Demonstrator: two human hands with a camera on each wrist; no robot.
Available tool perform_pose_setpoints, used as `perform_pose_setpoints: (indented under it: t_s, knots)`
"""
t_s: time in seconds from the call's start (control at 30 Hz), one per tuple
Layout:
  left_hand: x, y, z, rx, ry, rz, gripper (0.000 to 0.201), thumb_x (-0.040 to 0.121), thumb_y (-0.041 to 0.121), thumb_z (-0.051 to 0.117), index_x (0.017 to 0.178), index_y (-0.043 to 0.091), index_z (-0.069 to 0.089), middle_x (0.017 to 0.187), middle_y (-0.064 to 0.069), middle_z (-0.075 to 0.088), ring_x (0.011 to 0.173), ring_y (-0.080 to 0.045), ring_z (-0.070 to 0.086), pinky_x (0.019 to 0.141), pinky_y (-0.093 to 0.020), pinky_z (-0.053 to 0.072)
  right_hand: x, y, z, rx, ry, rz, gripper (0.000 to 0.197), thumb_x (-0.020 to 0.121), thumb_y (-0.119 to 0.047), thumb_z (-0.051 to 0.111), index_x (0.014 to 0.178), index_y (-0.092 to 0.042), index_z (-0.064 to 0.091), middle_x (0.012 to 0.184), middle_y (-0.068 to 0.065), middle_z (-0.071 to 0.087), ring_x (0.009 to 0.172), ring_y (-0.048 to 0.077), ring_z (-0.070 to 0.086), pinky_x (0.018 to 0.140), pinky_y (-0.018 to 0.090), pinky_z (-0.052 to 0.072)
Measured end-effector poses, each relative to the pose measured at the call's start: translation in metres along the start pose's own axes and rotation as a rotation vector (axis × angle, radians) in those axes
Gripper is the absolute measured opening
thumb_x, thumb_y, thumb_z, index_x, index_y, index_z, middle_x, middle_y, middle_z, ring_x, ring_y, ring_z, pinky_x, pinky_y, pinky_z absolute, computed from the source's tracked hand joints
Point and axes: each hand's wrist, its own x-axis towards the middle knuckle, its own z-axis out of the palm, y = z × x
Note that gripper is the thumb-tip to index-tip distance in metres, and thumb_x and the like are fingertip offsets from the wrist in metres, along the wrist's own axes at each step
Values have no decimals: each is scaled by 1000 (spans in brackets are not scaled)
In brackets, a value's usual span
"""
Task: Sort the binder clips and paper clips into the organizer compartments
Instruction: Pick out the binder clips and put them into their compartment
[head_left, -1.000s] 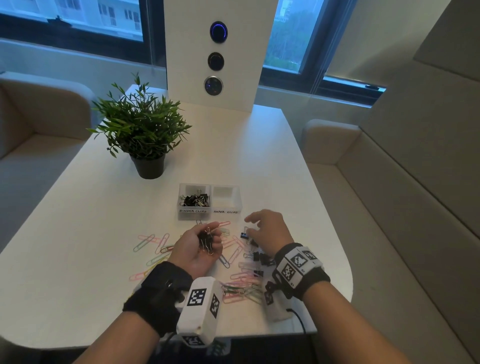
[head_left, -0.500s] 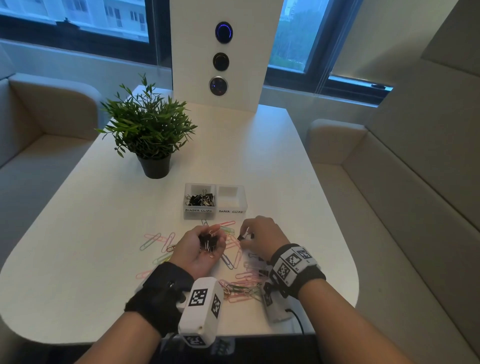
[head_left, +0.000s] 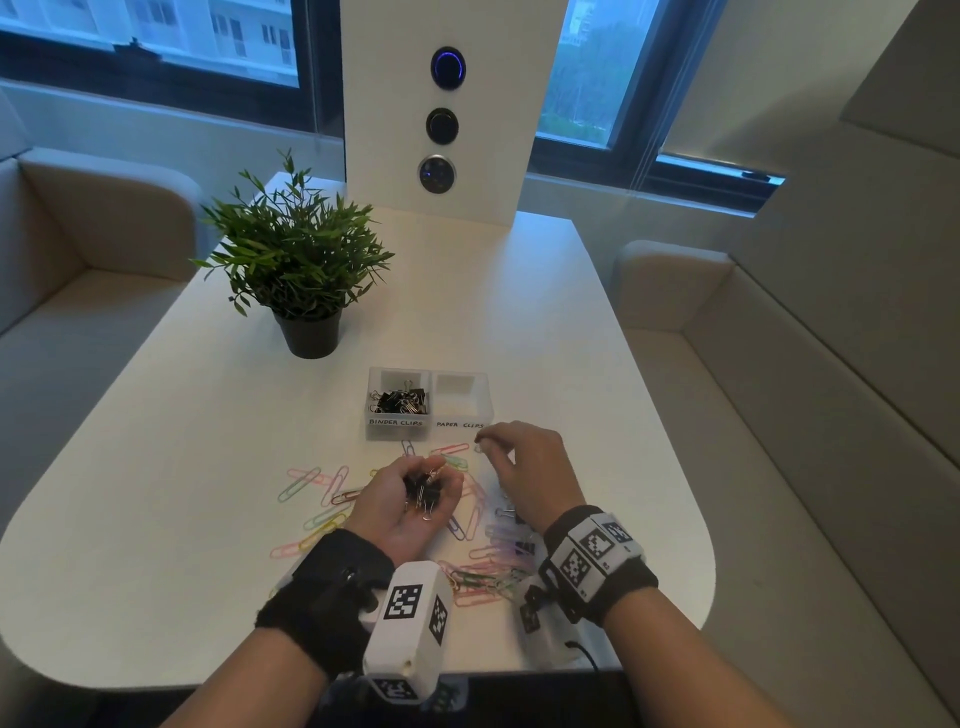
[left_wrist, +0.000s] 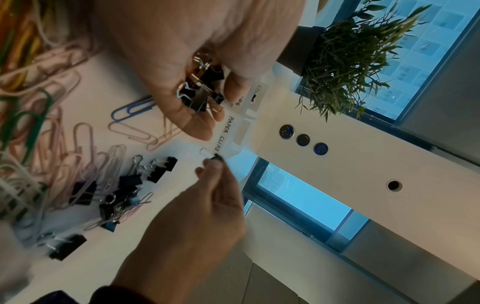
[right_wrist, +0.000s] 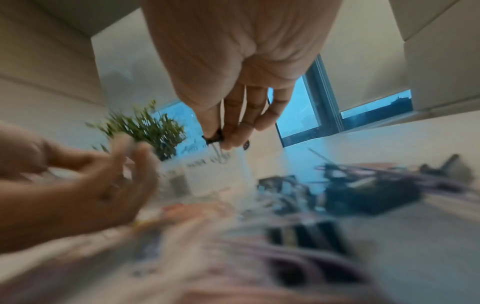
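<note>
My left hand (head_left: 434, 475) lies palm up above the table, its fingers curled round several black binder clips (left_wrist: 201, 90). Just right of it, my right hand (head_left: 485, 449) pinches one small black binder clip (left_wrist: 217, 158) between thumb and fingertips, in front of the organizer's PAPER CLIPS label; the same binder clip (right_wrist: 214, 138) shows in the blurred right wrist view. The clear two-part organizer (head_left: 428, 431) has black binder clips (head_left: 397, 400) in its left compartment, and its right compartment (head_left: 460, 395) looks bare. Coloured paper clips (head_left: 311, 483) and loose binder clips (left_wrist: 155, 170) lie scattered on the white table.
A potted plant (head_left: 301, 270) stands behind and to the left of the organizer. A white panel with three round buttons (head_left: 441, 124) rises at the table's far end. The rounded front table edge (head_left: 696, 597) runs just right of my right wrist. Sofas flank the table.
My right hand has picked a binder clip off the pile and carried it up and left, close to the left hand's fingertips. The left hand stays cupped round its clips.
</note>
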Motion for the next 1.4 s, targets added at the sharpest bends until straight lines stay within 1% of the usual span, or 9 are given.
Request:
perform_pose_setpoints:
  t_s: [0.07, 0.2, 0.33, 0.43, 0.57, 0.8, 0.93, 1.17, 1.4]
  knots:
    - [0, -3, 2, -56, -28, 1, 27, 97, 16, 45, 78, 1, 55, 70, -13, 58, 74, -21, 58, 76, -39, 56, -6, -16, -6, 116, -49, -70, 18, 91, -19, 60, 102, -15, 74, 96, -1, 74, 78, -3, 58, 77, 0, 37]
    - [-1, -5, 8, -121, -40, -31, 32, 99, 22, 41, 81, -1, 56, 81, -18, 61, 81, -24, 60, 68, -38, 56, -9, -24, -15, 172, -176, -75, 19, 89, -23, 63, 104, -20, 75, 101, -5, 74, 84, -10, 56, 79, -5, 32]
    - [1, -1, 5, -56, 5, -67, 32, 100, 23, 40, 84, 0, 56, 79, -16, 56, 67, -19, 52, 44, -23, 53, 2, 8, -19, 72, -33, 172, 20, 90, -24, 61, 105, -21, 74, 106, -3, 72, 92, 4, 62, 90, 17, 43]
    - [2, 2, 0, -37, -14, -118, 30, 99, 24, 41, 83, 3, 55, 64, -11, 53, 48, -15, 50, 38, -17, 43, 5, 29, -13, -48, -152, 305, 24, 87, -25, 62, 110, -23, 70, 112, -2, 67, 101, 14, 60, 92, 30, 48]
    - [4, 2, -2, 40, -13, -96, 28, 98, 24, 41, 80, 6, 53, 55, -5, 49, 35, -10, 42, 33, -14, 32, 5, 29, -1, -155, -334, 278, 32, 86, -29, 64, 117, -21, 65, 119, 1, 60, 112, 19, 55, 96, 34, 46]
    - [2, 3, -4, 11, 12, -54, 32, 99, 25, 41, 82, 2, 56, 68, -12, 54, 60, -18, 51, 40, -19, 46, 6, 23, 7, -130, -308, 235, 22, 83, -8, 59, 100, -13, 73, 105, 5, 68, 92, 19, 64, 82, 26, 52]
    - [-2, 4, -4, -40, -4, -45, 34, 100, 24, 41, 85, -1, 58, 80, -18, 59, 71, -21, 57, 50, -23, 54, 6, 23, 10, -105, -270, 222, 23, 85, -11, 58, 103, -12, 72, 105, 6, 68, 96, 18, 62, 80, 18, 43]
    - [-3, 3, -6, -87, -22, -60, 34, 99, 23, 42, 80, -1, 55, 82, -20, 59, 78, -25, 58, 69, -42, 55, 1, -8, -1, 135, 18, 89, 13, 81, -17, 66, 91, -15, 74, 85, -2, 72, 71, 2, 60, 69, 2, 41]
    - [10, 6, -2, -26, -85, -52, 26, 98, 24, 42, 108, 6, 56, 107, -15, 60, 102, -23, 58, 79, -40, 51, -1, -50, -2, 186, -135, -98, 23, 85, -19, 64, 106, -17, 71, 97, -1, 71, 87, 8, 63, 82, 17, 48]
